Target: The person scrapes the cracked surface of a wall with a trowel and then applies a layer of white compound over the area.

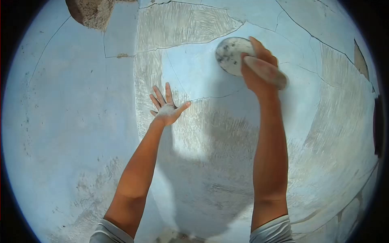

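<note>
A pale blue wall (81,105) with cracks and scratched grey patches fills the view. My left hand (167,108) lies against it, fingers spread, with whitish dust on the skin and nothing held. Higher up and to the right, my right hand (261,73) is closed round a pale, rounded tool (265,72), blurred by motion. Beside that hand, on its left, shows a round whitish disc (233,56) with dark spots, partly behind the fingers. Whether disc and tool are one piece I cannot tell.
A broken-out hole (92,12) with rough brown material is at the top left. Long cracks cross the upper right, near a chipped spot (360,60). A dark object (379,125) stands at the right edge. Shadows of the arms fall on the wall.
</note>
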{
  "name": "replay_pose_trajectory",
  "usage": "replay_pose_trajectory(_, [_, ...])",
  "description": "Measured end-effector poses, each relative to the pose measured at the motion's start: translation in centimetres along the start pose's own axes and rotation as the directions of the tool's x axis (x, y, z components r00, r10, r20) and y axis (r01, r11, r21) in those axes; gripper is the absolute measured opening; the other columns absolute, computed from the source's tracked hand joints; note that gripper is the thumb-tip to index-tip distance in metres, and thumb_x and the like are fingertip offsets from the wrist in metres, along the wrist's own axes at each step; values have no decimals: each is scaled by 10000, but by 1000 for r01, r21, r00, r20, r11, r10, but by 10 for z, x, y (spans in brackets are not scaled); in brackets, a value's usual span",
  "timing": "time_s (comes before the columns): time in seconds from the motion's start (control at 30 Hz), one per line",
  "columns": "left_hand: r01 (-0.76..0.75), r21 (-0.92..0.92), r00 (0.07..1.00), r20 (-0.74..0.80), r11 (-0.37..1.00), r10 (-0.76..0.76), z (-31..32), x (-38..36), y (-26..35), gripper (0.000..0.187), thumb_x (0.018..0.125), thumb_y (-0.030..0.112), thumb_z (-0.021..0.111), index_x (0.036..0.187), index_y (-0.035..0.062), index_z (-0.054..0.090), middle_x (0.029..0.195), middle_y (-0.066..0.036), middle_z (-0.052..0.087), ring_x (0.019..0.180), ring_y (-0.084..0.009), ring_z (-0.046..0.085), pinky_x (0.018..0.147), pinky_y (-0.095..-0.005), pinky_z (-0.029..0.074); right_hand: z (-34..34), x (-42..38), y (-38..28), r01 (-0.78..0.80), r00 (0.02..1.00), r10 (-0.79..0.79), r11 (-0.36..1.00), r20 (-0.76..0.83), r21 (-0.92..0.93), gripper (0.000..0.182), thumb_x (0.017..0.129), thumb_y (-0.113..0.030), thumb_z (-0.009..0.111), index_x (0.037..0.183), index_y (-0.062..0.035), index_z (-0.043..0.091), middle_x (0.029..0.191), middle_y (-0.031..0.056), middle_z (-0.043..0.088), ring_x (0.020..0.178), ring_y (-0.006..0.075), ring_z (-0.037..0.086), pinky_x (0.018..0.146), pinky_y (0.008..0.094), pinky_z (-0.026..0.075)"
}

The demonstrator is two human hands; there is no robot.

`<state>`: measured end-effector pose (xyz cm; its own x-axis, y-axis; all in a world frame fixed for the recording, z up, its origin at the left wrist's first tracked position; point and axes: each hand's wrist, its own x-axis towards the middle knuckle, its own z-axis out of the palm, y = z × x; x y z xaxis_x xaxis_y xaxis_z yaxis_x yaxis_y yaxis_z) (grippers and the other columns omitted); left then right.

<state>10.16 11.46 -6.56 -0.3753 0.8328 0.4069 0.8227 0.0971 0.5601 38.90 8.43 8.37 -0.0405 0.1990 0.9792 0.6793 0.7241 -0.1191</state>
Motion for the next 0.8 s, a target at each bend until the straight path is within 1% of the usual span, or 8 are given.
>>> replay_pose_trajectory(0.13, [6, -22, 1000, -9, 1000, -6, 1, -1, 0, 1401, 771, 988, 537, 1607, 327, -373, 1629, -191, -496, 1507, -473, -419, 1155, -846, -26, 7, 8, -19, 68, 995, -53, 979, 82, -193, 505, 977, -161, 597, 1466, -36, 579, 1262, 255, 726, 996, 411, 751, 914, 449, 616])
replay_pose_trajectory(0.2, [7, -3, 1000, -10, 1000, -7, 0, -3, -3, 1395, 782, 985, 526, 1607, 316, -377, 1635, -181, -493, 1518, -480, -399, 1154, -845, -1, 1, 12, -3, 9, 997, -3, 996, 72, -83, 486, 956, -195, 613, 1419, -45, 620, 1270, 250, 724, 1019, 418, 741, 932, 461, 603])
replay_pose_trajectory(0.3, [1, -15, 1000, -17, 1000, -2, 1, 0, 0, 1392, 785, 981, 528, 1608, 318, -377, 1631, -183, -499, 1519, -482, -397, 1153, -842, -7, 16, 17, -1, 72, 997, -67, 972, 34, -223, 434, 896, -208, 644, 1301, -67, 709, 1252, 237, 734, 1002, 406, 738, 906, 458, 602])
replay_pose_trajectory(0.37, [-7, -27, 1000, -13, 1000, 7, 2, -1, -2, 1408, 772, 985, 543, 1605, 324, -380, 1616, -197, -512, 1507, -483, -414, 1155, -838, -35, -9, 2, -50, -72, 984, 107, 970, 141, -232, 431, 891, -198, 635, 1293, -67, 716, 1258, 226, 733, 979, 388, 744, 886, 443, 607])
replay_pose_trajectory(0.47, [-7, -41, 1000, -8, 999, 6, 1, -1, -2, 1410, 773, 979, 553, 1604, 324, -380, 1613, -198, -515, 1501, -483, -424, 1155, -839, -38, 9, 5, 10, -28, 1000, 28, 985, 0, 171, 498, 964, -268, 614, 1397, -23, 631, 1100, 240, 756, 956, 380, 739, 900, 426, 597])
replay_pose_trajectory(0.57, [-10, -57, 1000, -19, 998, 9, 4, 2, -2, 1414, 766, 983, 554, 1604, 329, -379, 1615, -187, -517, 1501, -477, -426, 1150, -843, -42, 11, -5, -31, -144, 985, 152, 985, 82, -98, 500, 979, -283, 606, 1403, -19, 626, 1109, 251, 757, 973, 357, 747, 955, 415, 581])
replay_pose_trajectory(0.7, [-5, -34, 1000, -18, 999, 4, 3, 0, -4, 1406, 768, 986, 544, 1602, 334, -382, 1621, -187, -509, 1506, -472, -423, 1142, -852, -31, -4, -10, -16, 4, 1000, -4, 998, 3, 56, 569, 987, -273, 610, 1497, -33, 532, 1153, 260, 756, 1124, 446, 708, 1006, 527, 547])
replay_pose_trajectory(0.8, [-15, -46, 999, -33, 999, 14, 6, 1, -5, 1384, 798, 967, 539, 1595, 329, -395, 1639, -189, -486, 1519, -476, -402, 1141, -857, -10, 16, -10, -39, -166, 985, 165, 986, 43, 11, 517, 976, -218, 627, 1445, -7, 574, 1118, 260, 760, 1093, 439, 727, 1018, 506, 555])
